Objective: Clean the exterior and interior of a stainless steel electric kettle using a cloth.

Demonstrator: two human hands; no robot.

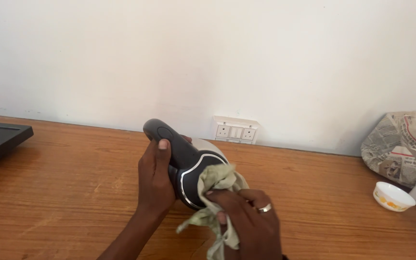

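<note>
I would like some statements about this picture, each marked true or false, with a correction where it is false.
1. The left hand grips the dark handle of an electric kettle. True.
2. The right hand presses a blue sponge against the kettle. False: it presses a pale green cloth.
3. A small white bowl stands on the wooden table at the right. True.
4. The crumpled newspaper lies at the left edge of the table. False: it lies at the right, against the wall.
5. A white socket panel sits on the wall behind the kettle. True.
</note>
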